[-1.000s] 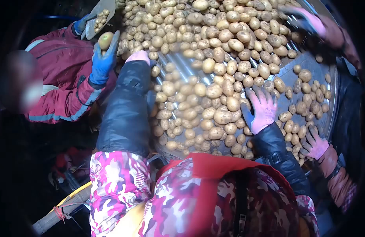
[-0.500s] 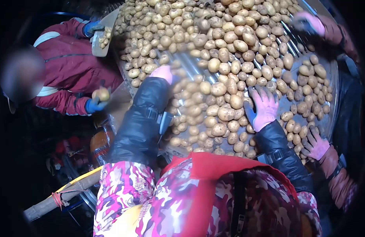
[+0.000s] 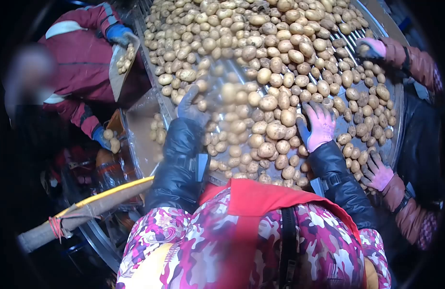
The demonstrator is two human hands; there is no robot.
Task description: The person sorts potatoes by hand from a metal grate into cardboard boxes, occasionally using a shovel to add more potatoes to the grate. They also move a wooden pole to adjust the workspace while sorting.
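Many potatoes [image 3: 275, 132] cover the metal roller table [image 3: 237, 72], some of them blurred near the centre. My left hand [image 3: 192, 109], in a grey-palmed glove, lies at the left part of the heap with its fingers apart, touching potatoes and gripping none. On the right, my right hand [image 3: 320, 126], in a pink glove with dark fingertips, rests back up over the potatoes, fingers spread, thumb apart.
At the left, a co-worker in a maroon jacket holds a scoop [image 3: 119, 70] of potatoes and has potatoes in the other hand [image 3: 108, 139]. A cardboard box [image 3: 140, 135] stands beside the table. Another co-worker's gloved hands [image 3: 378, 174] reach in from the right.
My left hand has turned and opened at the left of the heap; my right hand stays nearly still. The left co-worker's lower hand moved down, and potatoes now show in the box.
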